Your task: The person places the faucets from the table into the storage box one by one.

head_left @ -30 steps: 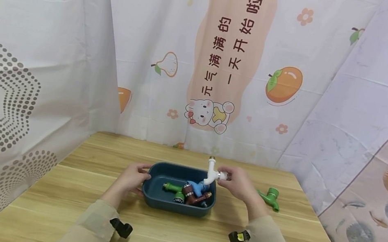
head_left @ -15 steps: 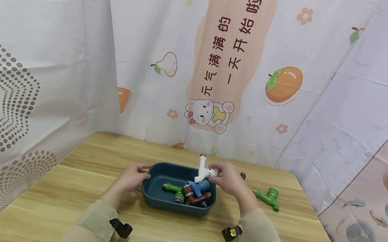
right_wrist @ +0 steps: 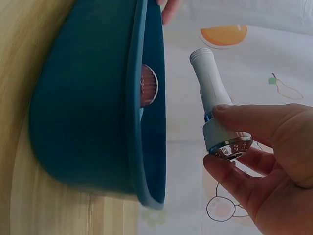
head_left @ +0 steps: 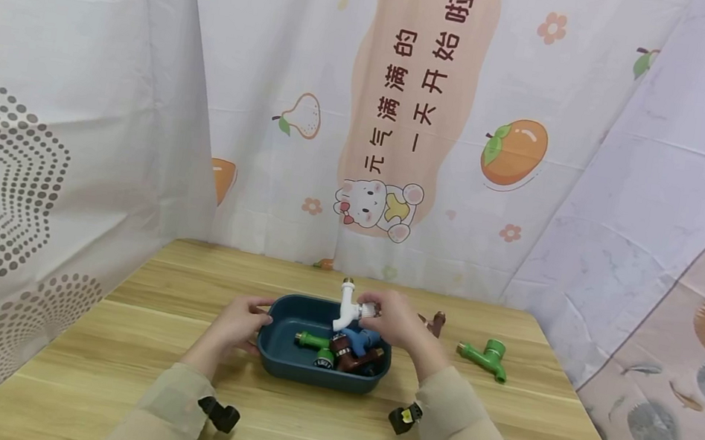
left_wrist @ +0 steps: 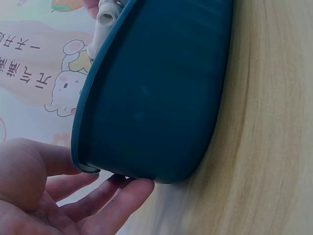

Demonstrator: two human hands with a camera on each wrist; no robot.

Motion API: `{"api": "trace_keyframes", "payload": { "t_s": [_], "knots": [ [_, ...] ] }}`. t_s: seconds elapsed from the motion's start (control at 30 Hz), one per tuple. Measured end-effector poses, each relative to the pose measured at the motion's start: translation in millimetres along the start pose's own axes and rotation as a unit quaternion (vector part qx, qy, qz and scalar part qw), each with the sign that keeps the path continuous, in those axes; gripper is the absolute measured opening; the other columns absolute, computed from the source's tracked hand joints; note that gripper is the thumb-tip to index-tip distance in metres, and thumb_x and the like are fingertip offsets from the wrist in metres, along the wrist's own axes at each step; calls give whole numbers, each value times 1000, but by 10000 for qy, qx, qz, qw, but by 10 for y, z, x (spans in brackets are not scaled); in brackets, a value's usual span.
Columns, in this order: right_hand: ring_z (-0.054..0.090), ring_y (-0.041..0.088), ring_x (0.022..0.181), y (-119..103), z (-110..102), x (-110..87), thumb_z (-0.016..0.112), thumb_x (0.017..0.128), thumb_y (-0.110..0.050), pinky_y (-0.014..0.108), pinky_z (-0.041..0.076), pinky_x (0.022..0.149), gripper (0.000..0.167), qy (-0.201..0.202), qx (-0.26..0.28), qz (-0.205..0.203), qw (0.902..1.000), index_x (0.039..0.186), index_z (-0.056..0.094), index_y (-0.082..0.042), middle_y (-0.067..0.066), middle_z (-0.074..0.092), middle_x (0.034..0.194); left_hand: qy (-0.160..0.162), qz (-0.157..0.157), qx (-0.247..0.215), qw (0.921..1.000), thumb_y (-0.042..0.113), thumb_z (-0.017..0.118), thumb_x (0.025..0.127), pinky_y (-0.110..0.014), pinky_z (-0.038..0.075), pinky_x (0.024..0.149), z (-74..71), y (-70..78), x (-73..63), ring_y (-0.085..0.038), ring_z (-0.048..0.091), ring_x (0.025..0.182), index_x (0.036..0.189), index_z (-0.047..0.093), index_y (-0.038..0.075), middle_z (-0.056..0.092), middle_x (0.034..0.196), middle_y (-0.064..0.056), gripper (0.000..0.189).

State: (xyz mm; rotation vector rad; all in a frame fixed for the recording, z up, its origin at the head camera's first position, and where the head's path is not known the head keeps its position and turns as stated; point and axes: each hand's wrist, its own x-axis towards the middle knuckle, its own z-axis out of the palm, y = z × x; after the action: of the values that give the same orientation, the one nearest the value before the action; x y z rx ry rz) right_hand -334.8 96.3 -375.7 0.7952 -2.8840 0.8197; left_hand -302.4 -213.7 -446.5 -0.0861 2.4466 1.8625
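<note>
My right hand pinches a white tap by its knob end, holding it above a dark teal plastic tub. In the right wrist view the thumb and fingers press on the ribbed knob of the white tap, beside the tub's rim. At the tub's left end my left hand grips the rim, its thumb over the edge and its fingers against the outer wall. Inside the tub lie a green tap, a dark red-brown tap and a blue tap.
On the wooden table, right of the tub, lie another green tap and, behind my right forearm, a brown tap. Printed cloth curtains stand along the back and both sides.
My right hand has carried the white tap leftward over the tub, bringing the brown tap on the table into sight. The left hand and tub stay in place.
</note>
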Motion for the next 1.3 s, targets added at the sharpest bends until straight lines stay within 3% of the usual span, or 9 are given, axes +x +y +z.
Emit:
{"api": "trace_keyframes", "payload": {
  "t_s": [0.57, 0.97, 1.3],
  "knots": [
    [60, 16, 87, -168, 216, 144, 78, 91, -10, 36, 55, 79, 32, -313, 179, -331, 9988, 122, 73, -7, 6, 70, 112, -32, -42, 6, 10000, 4, 57, 100, -47, 61, 57, -14, 7, -2, -35, 66, 97, 145, 56, 4, 62, 125, -25, 45],
    [59, 16, 91, -373, 359, 218, 77, 91, -13, 33, 55, 83, 29, -560, 2, -253, 9981, 120, 74, -11, 5, 69, 114, 2, -41, 88, 10000, 5, 58, 100, -46, 61, 57, -8, 0, -2, -34, 67, 96, 143, 58, 5, 63, 124, -24, 43],
    [58, 14, 92, -474, 474, 287, 78, 91, -14, 30, 53, 84, 29, -708, -258, -501, 9959, 119, 74, -9, 4, 70, 114, 29, -59, 28, 10000, 4, 59, 98, -46, 61, 55, -6, -17, 21, -34, 68, 95, 143, 58, 6, 64, 124, -25, 44]
  ]
}}
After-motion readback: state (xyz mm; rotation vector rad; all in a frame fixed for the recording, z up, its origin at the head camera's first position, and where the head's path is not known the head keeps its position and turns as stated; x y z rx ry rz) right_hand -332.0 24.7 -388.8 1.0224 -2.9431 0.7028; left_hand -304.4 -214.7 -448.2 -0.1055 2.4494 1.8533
